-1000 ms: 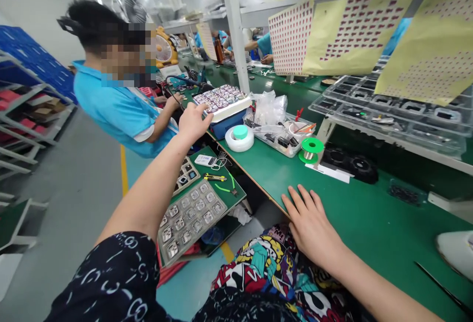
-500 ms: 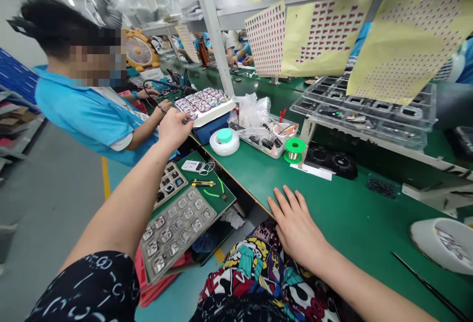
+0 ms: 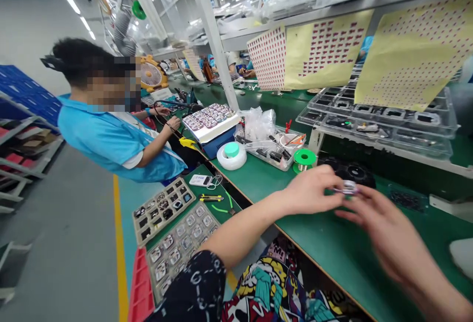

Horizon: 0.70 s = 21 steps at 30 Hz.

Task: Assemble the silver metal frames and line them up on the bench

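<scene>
In the head view, my left hand is closed in a pinch on a small squarish electronic part with a pale face and a purplish edge. My right hand, a little blurred, meets it from the other side, with thumb and finger at the part's right edge. Both hands are above the green bench. Similar-looking parts lie in rows on a white block atop a blue device at the bench's left end.
A green solder spool, a clear tray of tools and a white roll stand behind my left arm. Parts trays lie on a lower table at left. A co-worker in blue works beyond. Yellow sheets hang from the shelf.
My left hand has come from the rows of parts over to the right, carrying a small part. My right hand has lifted off the bench to meet it. The view has shifted slightly.
</scene>
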Available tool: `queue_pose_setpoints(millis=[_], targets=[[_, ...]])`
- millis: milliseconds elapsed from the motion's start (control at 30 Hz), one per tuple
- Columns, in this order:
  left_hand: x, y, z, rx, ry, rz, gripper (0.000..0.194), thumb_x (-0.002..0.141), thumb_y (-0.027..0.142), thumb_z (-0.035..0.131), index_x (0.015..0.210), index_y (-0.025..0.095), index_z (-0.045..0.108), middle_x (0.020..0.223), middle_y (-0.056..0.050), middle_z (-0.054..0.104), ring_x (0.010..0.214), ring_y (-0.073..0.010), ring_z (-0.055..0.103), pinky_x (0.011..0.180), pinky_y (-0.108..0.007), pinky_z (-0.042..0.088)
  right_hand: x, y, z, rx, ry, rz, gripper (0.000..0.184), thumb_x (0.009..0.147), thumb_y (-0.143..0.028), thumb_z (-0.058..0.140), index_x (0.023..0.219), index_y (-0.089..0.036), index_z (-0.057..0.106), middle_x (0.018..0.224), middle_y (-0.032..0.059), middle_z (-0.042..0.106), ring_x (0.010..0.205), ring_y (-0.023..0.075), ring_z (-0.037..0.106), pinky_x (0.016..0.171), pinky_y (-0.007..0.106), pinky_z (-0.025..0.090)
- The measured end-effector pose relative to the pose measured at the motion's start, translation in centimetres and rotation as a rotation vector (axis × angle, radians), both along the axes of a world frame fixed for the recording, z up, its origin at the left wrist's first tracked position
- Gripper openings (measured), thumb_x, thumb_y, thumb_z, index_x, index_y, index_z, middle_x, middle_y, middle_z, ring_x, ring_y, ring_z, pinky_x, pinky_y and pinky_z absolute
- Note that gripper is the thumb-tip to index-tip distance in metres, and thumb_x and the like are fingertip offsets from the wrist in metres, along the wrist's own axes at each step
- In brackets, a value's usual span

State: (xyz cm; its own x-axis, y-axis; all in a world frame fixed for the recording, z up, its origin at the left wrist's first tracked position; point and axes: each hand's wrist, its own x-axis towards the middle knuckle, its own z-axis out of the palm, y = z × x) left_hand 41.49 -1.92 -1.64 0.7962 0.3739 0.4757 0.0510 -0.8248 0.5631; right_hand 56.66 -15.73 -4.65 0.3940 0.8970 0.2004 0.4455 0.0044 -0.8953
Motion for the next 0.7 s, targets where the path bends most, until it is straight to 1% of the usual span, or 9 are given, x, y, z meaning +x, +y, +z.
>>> queue_pose_setpoints(millis=[67,100,167,233,300,333,400,533,700], targets=[[3.4,0.9,0.8,0.002,0.076,-0.259,0.017,0.095,0.028,0.063,0.102,0.017,0.075,0.096,-0.004,0.064,0.092,-0.0174,0.064,0.085,-0.029,0.052,3.4,-1.0,-0.2,-0.049,0.378,-0.086,0.054,0.108,-0.057,0.047,0.153,-0.030,0.061,0.135,0.0199,0.073,0.115,0.0344,0.075,0.083,0.049,0.064],[4.9,1.3,1.1,-0.009,0.101,-0.376,0.017,0.095,0.028,0.063,0.101,0.017,0.075,0.096,-0.004,0.063,0.092,-0.0174,0.064,0.086,-0.029,0.053,5.0,-1.6,-0.8,-0.079,0.449,-0.096,0.056,0.109,-0.059,0.043,0.153,-0.031,0.062,0.135,0.0214,0.073,0.116,0.0352,0.075,0.081,0.052,0.062],[7.3,2.1,1.3,-0.050,0.133,-0.554,0.014,0.094,0.027,0.064,0.098,0.017,0.074,0.094,-0.004,0.061,0.089,-0.0173,0.064,0.086,-0.030,0.053,7.5,-3.0,-2.7,-0.111,0.461,-0.112,0.056,0.108,-0.061,0.041,0.144,-0.030,0.070,0.129,0.0249,0.075,0.107,0.0360,0.077,0.078,0.058,0.059],[8.7,2.4,0.7,-0.094,0.159,-0.658,0.009,0.093,0.022,0.065,0.095,0.017,0.073,0.090,-0.003,0.059,0.085,-0.0173,0.063,0.085,-0.030,0.053,8.9,-3.9,-4.6,-0.126,0.476,-0.197,0.049,0.104,-0.063,0.052,0.123,-0.029,0.082,0.116,0.0265,0.077,0.090,0.0341,0.078,0.071,0.058,0.057],[8.9,2.3,-0.3,-0.120,0.179,-0.692,0.006,0.090,0.019,0.065,0.091,0.019,0.071,0.084,-0.002,0.056,0.082,-0.0174,0.062,0.082,-0.031,0.052,9.0,-4.3,-5.6,-0.146,0.506,-0.295,0.042,0.097,-0.064,0.064,0.102,-0.029,0.086,0.105,0.0252,0.078,0.078,0.0307,0.077,0.064,0.054,0.057],[8.6,2.1,-0.9,-0.132,0.176,-0.688,0.005,0.090,0.018,0.065,0.089,0.020,0.070,0.083,-0.001,0.055,0.081,-0.0176,0.061,0.080,-0.031,0.051,8.8,-4.4,-5.8,-0.164,0.514,-0.317,0.039,0.095,-0.064,0.068,0.098,-0.028,0.085,0.103,0.0236,0.078,0.077,0.0297,0.076,0.062,0.051,0.058],[7.9,1.7,-1.9,-0.145,0.168,-0.681,0.004,0.088,0.021,0.064,0.085,0.021,0.067,0.081,-0.001,0.054,0.080,-0.0181,0.060,0.077,-0.032,0.048,7.9,-4.3,-5.6,-0.204,0.519,-0.291,0.040,0.088,-0.064,0.076,0.100,-0.027,0.083,0.102,0.0192,0.078,0.080,0.0295,0.075,0.063,0.044,0.062],[7.1,1.0,-3.1,-0.137,0.179,-0.676,0.007,0.086,0.024,0.062,0.080,0.020,0.061,0.082,-0.001,0.054,0.078,-0.0175,0.058,0.072,-0.031,0.043,6.7,-4.1,-4.7,-0.259,0.512,-0.233,0.059,0.072,-0.068,0.087,0.111,-0.023,0.079,0.102,0.0112,0.078,0.080,0.0272,0.074,0.060,0.032,0.066],[7.5,1.7,-3.3,-0.146,0.183,-0.676,0.008,0.086,0.023,0.064,0.088,0.016,0.068,0.082,-0.001,0.056,0.078,-0.0171,0.058,0.074,-0.031,0.044,6.9,-3.8,-4.5,-0.318,0.414,-0.250,0.065,0.073,-0.068,0.085,0.118,-0.022,0.076,0.093,0.0076,0.077,0.078,0.0236,0.073,0.060,0.024,0.064]])
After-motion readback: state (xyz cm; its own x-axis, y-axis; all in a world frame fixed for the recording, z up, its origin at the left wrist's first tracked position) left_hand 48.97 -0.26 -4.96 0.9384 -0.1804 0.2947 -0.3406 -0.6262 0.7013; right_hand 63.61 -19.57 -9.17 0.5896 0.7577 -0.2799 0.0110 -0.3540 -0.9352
